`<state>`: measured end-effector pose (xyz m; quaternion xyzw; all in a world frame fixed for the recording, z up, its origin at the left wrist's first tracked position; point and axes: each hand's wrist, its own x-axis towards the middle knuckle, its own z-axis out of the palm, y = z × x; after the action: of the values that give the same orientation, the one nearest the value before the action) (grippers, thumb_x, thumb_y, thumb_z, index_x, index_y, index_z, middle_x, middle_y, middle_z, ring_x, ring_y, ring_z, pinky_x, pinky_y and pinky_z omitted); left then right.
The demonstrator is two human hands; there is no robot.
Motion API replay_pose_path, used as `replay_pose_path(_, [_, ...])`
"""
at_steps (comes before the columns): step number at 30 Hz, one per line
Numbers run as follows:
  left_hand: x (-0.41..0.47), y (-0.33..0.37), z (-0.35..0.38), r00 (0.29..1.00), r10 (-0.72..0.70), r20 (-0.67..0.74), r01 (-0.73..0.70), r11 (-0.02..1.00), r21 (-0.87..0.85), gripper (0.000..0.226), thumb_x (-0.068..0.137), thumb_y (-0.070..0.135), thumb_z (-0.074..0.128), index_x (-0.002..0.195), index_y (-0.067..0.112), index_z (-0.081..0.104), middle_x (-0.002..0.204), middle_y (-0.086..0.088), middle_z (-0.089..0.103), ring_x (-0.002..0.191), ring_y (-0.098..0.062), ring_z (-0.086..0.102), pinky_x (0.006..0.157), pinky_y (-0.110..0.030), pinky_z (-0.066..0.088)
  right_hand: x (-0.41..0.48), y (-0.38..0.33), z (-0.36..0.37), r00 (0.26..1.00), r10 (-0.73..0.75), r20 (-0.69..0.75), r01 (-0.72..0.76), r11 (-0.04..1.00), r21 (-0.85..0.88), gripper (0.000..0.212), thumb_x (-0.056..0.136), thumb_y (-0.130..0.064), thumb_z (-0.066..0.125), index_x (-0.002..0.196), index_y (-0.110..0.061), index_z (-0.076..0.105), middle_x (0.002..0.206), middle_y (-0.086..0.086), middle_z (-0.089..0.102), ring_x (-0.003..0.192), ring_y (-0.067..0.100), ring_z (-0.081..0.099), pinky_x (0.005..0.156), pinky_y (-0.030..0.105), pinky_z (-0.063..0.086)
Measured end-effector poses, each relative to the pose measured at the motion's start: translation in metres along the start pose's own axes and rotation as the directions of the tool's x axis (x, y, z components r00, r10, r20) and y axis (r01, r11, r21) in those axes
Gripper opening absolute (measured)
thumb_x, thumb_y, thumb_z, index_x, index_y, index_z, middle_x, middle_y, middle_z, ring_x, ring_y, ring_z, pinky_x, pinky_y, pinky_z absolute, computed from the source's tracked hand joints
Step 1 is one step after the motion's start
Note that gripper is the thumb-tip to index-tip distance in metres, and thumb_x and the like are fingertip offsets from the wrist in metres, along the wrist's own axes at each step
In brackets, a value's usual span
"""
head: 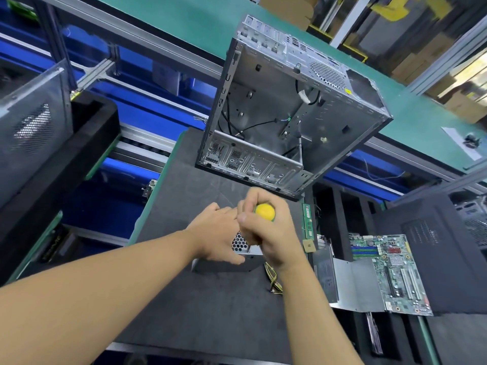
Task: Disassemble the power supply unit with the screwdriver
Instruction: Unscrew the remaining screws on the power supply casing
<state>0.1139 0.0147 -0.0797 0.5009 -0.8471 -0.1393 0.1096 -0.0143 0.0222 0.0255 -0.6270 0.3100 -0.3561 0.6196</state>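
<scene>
While the power supply unit [240,243] on the worktop [184,299] is held down only by the flat left hand [217,233] and the screwdriver [264,212] is clenched in the fingers [259,197] of the right hand [274,235], the hidden tip could be thrown off by any shift of the unit.

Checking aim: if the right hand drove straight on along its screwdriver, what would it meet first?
Probably the power supply just beneath the right hand; the screwdriver tip is hidden.
</scene>
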Motion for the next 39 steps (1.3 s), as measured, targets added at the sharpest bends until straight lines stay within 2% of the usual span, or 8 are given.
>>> replay_pose_path(4, [0.003, -0.003, 0.004, 1.0, -0.008, -0.006, 0.009, 0.997, 0.081, 0.068, 0.066, 0.078, 0.049, 0.114, 0.029, 0.041, 0.107, 0.006, 0.05, 0.096, -0.018, 0.05, 0.075, -0.035, 0.023, 0.012, -0.01, -0.013, 0.993, 0.079, -0.086, -0.066, 0.988, 0.138, 0.03, 0.074, -0.01, 0.06, 0.079, -0.018, 0.032, 0.061, 0.004, 0.044, 0.046, 0.016, 0.033, 0.043, 0.031, 0.02])
replay_pose_path(8, [0.003, -0.003, 0.002, 1.0, 0.004, -0.025, -0.003, 0.999, 0.034, 0.071, 0.066, 0.076, 0.054, 0.115, 0.034, 0.023, 0.11, 0.004, 0.051, 0.095, -0.021, 0.052, 0.074, -0.036, 0.024, 0.006, -0.012, -0.01, 0.959, -0.01, -0.283, -0.035, 0.987, -0.154, 0.028, 0.076, -0.026, 0.071, 0.083, -0.015, 0.047, 0.094, -0.005, 0.063, 0.076, 0.026, 0.055, 0.066, 0.044, 0.048])
replay_pose_path(14, [0.002, -0.002, 0.004, 0.999, -0.034, -0.002, 0.034, 0.998, 0.056, 0.091, 0.066, 0.077, 0.046, 0.142, 0.033, 0.022, 0.116, 0.006, 0.047, 0.102, -0.017, 0.05, 0.08, -0.036, 0.027, -0.001, -0.008, 0.009, 0.812, -0.164, -0.56, -0.045, 0.939, -0.34, 0.006, 0.087, -0.027, 0.06, 0.082, -0.025, 0.061, 0.071, -0.003, 0.063, 0.068, 0.015, 0.064, 0.063, 0.044, 0.051])
replay_pose_path(17, [0.001, -0.002, 0.004, 0.999, -0.017, -0.03, 0.018, 0.999, 0.046, 0.078, 0.066, 0.075, 0.051, 0.124, 0.033, 0.021, 0.113, 0.005, 0.05, 0.1, -0.018, 0.053, 0.077, -0.035, 0.027, -0.001, -0.002, 0.016, 0.78, -0.206, -0.591, 0.039, 0.959, -0.282, 0.01, 0.079, -0.02, 0.055, 0.069, -0.018, 0.054, 0.059, 0.003, 0.05, 0.053, 0.021, 0.046, 0.05, 0.034, 0.04])
replay_pose_path(22, [0.003, -0.001, 0.005, 1.0, -0.03, -0.009, 0.031, 0.995, 0.092, 0.089, 0.067, 0.077, 0.049, 0.14, 0.032, 0.025, 0.12, 0.005, 0.048, 0.107, -0.017, 0.05, 0.08, -0.035, 0.027, 0.003, -0.004, -0.018, 0.965, -0.055, -0.257, 0.1, 0.981, 0.167, 0.031, 0.081, -0.024, 0.056, 0.052, -0.016, 0.047, 0.041, 0.0, 0.036, 0.035, 0.012, 0.025, 0.04, 0.02, 0.021])
replay_pose_path(26, [0.004, -0.001, 0.004, 0.999, -0.051, 0.017, 0.05, 0.996, 0.073, 0.097, 0.066, 0.078, 0.05, 0.147, 0.033, 0.021, 0.125, 0.007, 0.046, 0.112, -0.016, 0.049, 0.086, -0.036, 0.03, 0.008, -0.011, -0.04, 1.0, 0.017, 0.01, -0.019, 0.944, 0.328, 0.026, 0.08, -0.022, 0.06, 0.06, -0.012, 0.048, 0.042, -0.003, 0.039, 0.034, 0.01, 0.027, 0.04, 0.019, 0.028])
replay_pose_path(32, [0.004, -0.003, 0.005, 0.999, -0.035, 0.004, 0.034, 0.994, 0.102, 0.094, 0.067, 0.079, 0.046, 0.145, 0.031, 0.022, 0.122, 0.005, 0.048, 0.109, -0.017, 0.05, 0.081, -0.036, 0.027, 0.004, -0.012, -0.023, 0.951, 0.046, -0.306, -0.08, 0.992, -0.099, 0.018, 0.084, -0.033, 0.057, 0.078, -0.018, 0.05, 0.074, 0.005, 0.059, 0.065, 0.025, 0.055, 0.061, 0.043, 0.046])
replay_pose_path(39, [0.003, -0.002, 0.006, 0.999, -0.021, -0.032, 0.023, 0.996, 0.082, 0.084, 0.067, 0.075, 0.051, 0.135, 0.033, 0.027, 0.115, 0.006, 0.049, 0.102, -0.018, 0.05, 0.076, -0.034, 0.022, 0.002, -0.007, 0.013, 0.806, -0.144, -0.574, 0.003, 0.971, -0.24, 0.019, 0.087, -0.023, 0.05, 0.07, -0.018, 0.058, 0.064, -0.001, 0.057, 0.06, 0.018, 0.057, 0.051, 0.031, 0.044])
